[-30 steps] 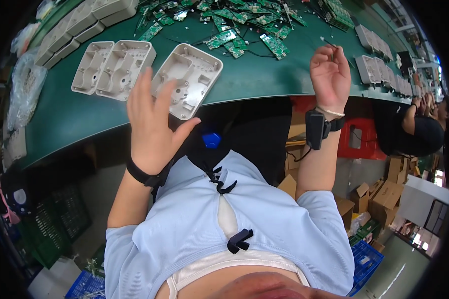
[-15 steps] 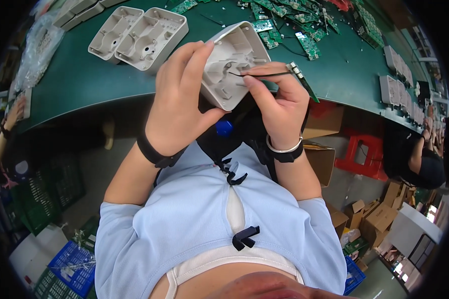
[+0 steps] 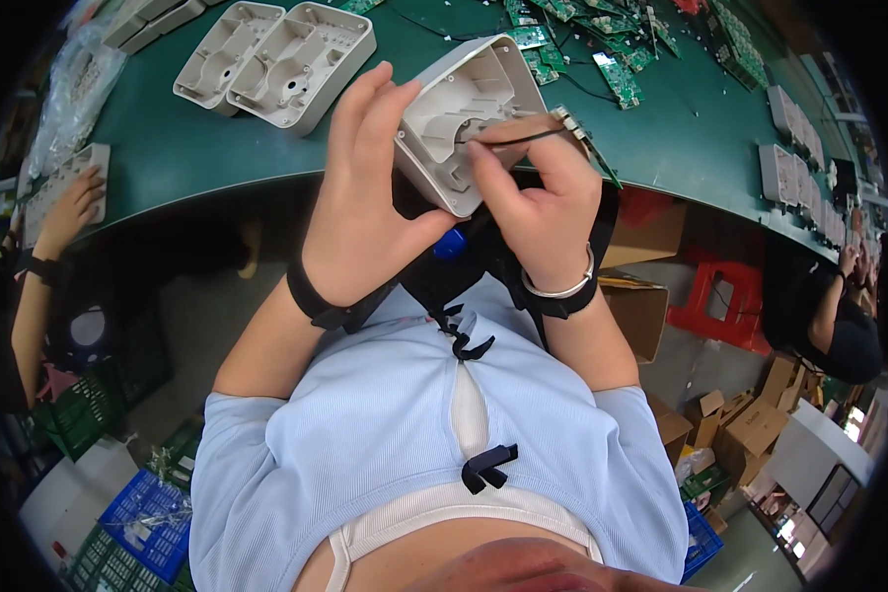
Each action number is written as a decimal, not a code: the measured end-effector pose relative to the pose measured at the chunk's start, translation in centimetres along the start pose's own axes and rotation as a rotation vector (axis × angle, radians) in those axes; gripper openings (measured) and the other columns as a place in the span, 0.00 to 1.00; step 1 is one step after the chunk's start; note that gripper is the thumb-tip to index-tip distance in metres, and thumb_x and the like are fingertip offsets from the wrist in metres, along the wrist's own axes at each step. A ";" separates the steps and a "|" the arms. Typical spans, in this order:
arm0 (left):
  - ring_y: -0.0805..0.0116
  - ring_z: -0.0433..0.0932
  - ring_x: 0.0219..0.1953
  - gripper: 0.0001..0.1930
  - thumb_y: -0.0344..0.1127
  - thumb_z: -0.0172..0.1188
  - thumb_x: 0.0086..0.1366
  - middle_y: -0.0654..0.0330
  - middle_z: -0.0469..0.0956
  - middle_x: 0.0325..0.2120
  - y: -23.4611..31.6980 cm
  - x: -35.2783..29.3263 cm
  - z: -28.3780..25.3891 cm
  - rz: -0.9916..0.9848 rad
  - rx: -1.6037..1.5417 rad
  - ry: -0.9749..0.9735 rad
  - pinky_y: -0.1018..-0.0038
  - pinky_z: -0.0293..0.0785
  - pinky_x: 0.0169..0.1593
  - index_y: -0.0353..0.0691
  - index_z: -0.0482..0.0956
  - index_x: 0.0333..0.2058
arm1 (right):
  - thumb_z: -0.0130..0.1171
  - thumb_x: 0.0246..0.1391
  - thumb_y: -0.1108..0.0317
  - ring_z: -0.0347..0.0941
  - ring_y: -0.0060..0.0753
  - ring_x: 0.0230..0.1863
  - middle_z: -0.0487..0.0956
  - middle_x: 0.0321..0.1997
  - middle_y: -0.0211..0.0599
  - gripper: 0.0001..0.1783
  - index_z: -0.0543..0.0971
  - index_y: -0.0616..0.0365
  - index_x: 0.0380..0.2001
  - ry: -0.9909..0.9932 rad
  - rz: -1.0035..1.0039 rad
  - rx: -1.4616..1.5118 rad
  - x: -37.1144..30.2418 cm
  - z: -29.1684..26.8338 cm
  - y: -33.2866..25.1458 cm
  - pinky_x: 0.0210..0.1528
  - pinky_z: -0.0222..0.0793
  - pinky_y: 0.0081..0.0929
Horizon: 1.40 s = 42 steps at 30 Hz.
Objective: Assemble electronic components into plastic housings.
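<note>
My left hand (image 3: 360, 202) grips the left side of a light grey plastic housing (image 3: 508, 71), tilted at the table's edge with its hollow inside toward me. Thumb below and fingers along the side wall hold it. Between the thumb and forefinger of my right hand (image 3: 553, 197) is a thin black cable (image 3: 513, 141), pinched near its end against the inside of the housing. A small green circuit board (image 3: 592, 148) with pale connectors hangs from the cable's other end, beside my right knuckles. The cable's tip is mostly hidden by my fingers.
Two open grey housings (image 3: 301, 69) lie side by side at the left of the green table (image 3: 183, 163). Loose circuit boards (image 3: 617, 79) with black cables are heaped at the far right. Co-workers' hands (image 3: 72, 202) work at the left and right ends. A red stool (image 3: 715, 301) stands below.
The right hand has pushed the cable end slightly further into the housing, and the housing has tilted a little. At the left, a co-worker's hand has reached further over a grey part.
</note>
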<state>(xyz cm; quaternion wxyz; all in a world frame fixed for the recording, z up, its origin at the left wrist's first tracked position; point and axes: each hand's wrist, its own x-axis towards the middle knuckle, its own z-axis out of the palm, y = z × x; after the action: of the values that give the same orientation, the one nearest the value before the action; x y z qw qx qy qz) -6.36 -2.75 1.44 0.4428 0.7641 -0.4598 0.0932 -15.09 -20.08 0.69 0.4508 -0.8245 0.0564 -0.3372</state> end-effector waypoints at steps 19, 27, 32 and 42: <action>0.51 0.62 0.75 0.56 0.21 0.77 0.50 0.46 0.52 0.75 -1.3 -0.6 0.4 -0.060 -0.186 -0.126 0.59 0.72 0.70 0.45 0.53 0.74 | 0.57 0.73 0.60 0.82 0.37 0.44 0.86 0.48 0.52 0.15 0.79 0.63 0.45 0.276 0.312 0.607 -2.8 -2.0 2.9 0.49 0.76 0.30; 0.49 0.62 0.75 0.56 0.21 0.77 0.48 0.45 0.54 0.75 -1.8 -0.7 0.1 -0.032 -0.191 -0.134 0.59 0.71 0.70 0.46 0.54 0.74 | 0.50 0.77 0.52 0.83 0.35 0.43 0.85 0.49 0.52 0.21 0.77 0.61 0.51 0.140 0.786 1.159 -1.0 -5.7 3.1 0.41 0.76 0.27; 0.50 0.62 0.75 0.57 0.22 0.77 0.48 0.45 0.53 0.75 -1.4 -0.3 -0.5 0.017 -0.107 -0.134 0.59 0.69 0.71 0.44 0.54 0.74 | 0.60 0.72 0.66 0.82 0.34 0.42 0.85 0.46 0.47 0.14 0.78 0.62 0.55 -0.025 0.673 0.861 -1.5 -5.7 5.7 0.42 0.77 0.26; 0.48 0.63 0.74 0.56 0.24 0.77 0.47 0.45 0.59 0.73 -1.5 -0.6 0.1 -0.050 -0.201 -0.109 0.56 0.65 0.72 0.41 0.54 0.74 | 0.66 0.57 0.82 0.81 0.40 0.44 0.85 0.44 0.40 0.11 0.84 0.61 0.44 -0.337 -0.080 0.006 -0.5 -5.0 -0.5 0.48 0.76 0.32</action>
<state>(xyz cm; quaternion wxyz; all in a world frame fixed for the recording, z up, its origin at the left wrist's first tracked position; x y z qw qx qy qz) -5.53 -2.18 0.11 0.4937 0.7310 -0.4710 -0.0061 -18.62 -23.07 2.69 0.4424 -0.8697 -0.0537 -0.2122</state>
